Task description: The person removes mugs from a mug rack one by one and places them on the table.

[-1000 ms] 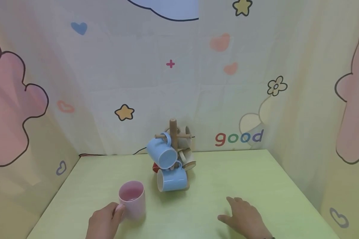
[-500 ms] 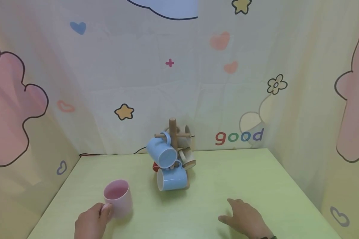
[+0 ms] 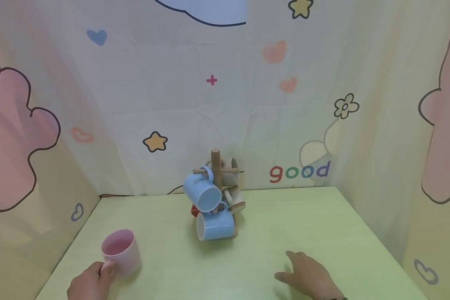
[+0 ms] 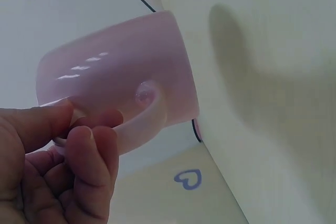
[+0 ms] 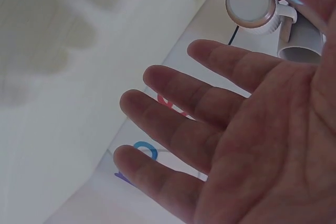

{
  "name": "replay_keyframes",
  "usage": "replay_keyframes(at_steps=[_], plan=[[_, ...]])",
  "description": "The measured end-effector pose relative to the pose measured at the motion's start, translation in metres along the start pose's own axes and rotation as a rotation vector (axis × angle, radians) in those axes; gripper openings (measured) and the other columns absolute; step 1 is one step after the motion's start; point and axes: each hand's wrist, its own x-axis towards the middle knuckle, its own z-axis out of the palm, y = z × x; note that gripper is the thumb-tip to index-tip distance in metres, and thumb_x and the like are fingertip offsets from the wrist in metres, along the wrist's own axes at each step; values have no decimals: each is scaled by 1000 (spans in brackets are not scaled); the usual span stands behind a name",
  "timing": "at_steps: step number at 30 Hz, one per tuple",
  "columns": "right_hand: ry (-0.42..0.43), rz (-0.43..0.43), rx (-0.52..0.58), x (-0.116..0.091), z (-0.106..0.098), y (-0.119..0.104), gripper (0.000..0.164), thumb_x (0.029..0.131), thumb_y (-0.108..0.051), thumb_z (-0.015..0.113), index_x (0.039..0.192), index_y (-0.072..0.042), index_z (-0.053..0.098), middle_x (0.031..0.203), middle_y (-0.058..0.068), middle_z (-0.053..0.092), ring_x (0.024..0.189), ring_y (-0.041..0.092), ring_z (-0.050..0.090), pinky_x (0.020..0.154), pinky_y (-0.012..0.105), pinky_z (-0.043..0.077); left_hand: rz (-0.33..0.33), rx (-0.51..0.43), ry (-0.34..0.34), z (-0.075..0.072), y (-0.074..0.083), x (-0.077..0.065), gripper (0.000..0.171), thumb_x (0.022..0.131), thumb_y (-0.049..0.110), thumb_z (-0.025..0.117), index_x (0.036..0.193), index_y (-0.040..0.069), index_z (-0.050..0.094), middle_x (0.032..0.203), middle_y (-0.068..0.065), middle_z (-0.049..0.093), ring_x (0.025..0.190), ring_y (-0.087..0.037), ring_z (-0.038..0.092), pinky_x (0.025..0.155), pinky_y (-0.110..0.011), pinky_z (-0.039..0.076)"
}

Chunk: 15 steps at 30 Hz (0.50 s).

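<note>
A pink mug (image 3: 126, 255) is at the left front of the table, upright in the head view. My left hand (image 3: 91, 281) grips it by its handle, thumb and fingers pinching the loop; the left wrist view shows the mug (image 4: 118, 72) a little off the tabletop, its shadow apart from it. At the right front, my right hand (image 3: 309, 275) hovers over the table with its fingers spread and holds nothing. The right wrist view shows the palm of that hand (image 5: 252, 140) with straight fingers.
A wooden mug tree (image 3: 216, 160) stands at the back middle. On it hang an upper blue mug (image 3: 200, 191), a lower blue mug (image 3: 218, 226), pale mugs (image 3: 235, 200) and a partly hidden red one (image 3: 195, 210). A printed curtain (image 3: 180, 104) closes off the table's back (image 3: 285, 216).
My left hand has carried the pink mug leftward across the table, away from the mug tree. The right hand has hardly moved.
</note>
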Motion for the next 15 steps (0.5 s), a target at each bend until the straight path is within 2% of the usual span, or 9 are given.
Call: replay_keyframes(at_steps=[7,15], plan=[[4,-4,-10,1,1,0,73,78,-47,79,126,6,60,117,21,63,109,39,60,89,55,49,-37,1,-49,-7,-21,4,41,104,37,43,86,4,58,73,-11,59,67,-31,53,61,-39,39],[-5,1,-17,2,2,0,73,79,-47,78,126,6,60,117,23,63,110,41,60,89,56,49,-78,-13,-129,-9,-39,10,57,104,45,37,109,-8,59,89,-21,65,77,-36,60,69,-47,46]])
